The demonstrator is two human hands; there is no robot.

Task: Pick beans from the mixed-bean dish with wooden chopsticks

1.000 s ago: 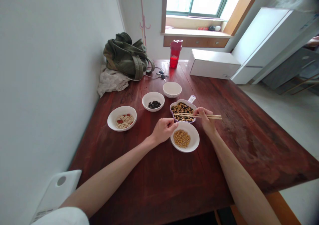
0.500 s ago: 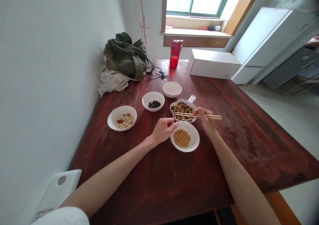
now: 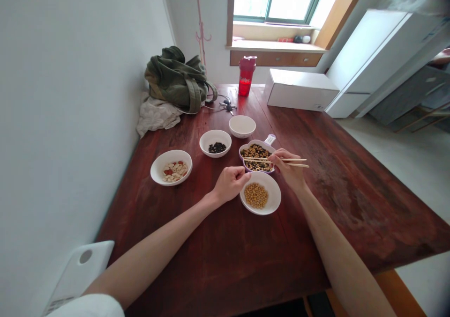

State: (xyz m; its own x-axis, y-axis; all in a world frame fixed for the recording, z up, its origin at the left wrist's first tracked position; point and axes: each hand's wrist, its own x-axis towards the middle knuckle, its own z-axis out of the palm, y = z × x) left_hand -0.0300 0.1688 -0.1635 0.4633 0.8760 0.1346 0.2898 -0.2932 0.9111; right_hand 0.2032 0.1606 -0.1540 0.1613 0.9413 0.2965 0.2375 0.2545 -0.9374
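Observation:
My right hand (image 3: 286, 167) grips a pair of wooden chopsticks (image 3: 255, 159), whose tips reach into a purple-rimmed dish (image 3: 270, 139) of mixed dark and yellow beans. Just in front of that dish sits a white bowl (image 3: 273, 202) with soybeans (image 3: 256, 195) in it. My left hand (image 3: 230, 183) is closed at this bowl's left rim, thumb over the edge and fingers curled, close to the dish. Whether a bean sits between the chopstick tips is too small to tell.
Further left stand a white bowl of dark beans (image 3: 217, 147) and one of pale and reddish pieces (image 3: 175, 171). Another white bowl (image 3: 242, 126) stands behind. A red bottle (image 3: 246, 77), white box (image 3: 302, 90), green bag (image 3: 179, 80) and keys (image 3: 228, 105) lie toward the far edge.
The chopsticks have spread apart at their rear ends, and my right hand has shifted slightly left. My left hand stays at the soybean bowl.

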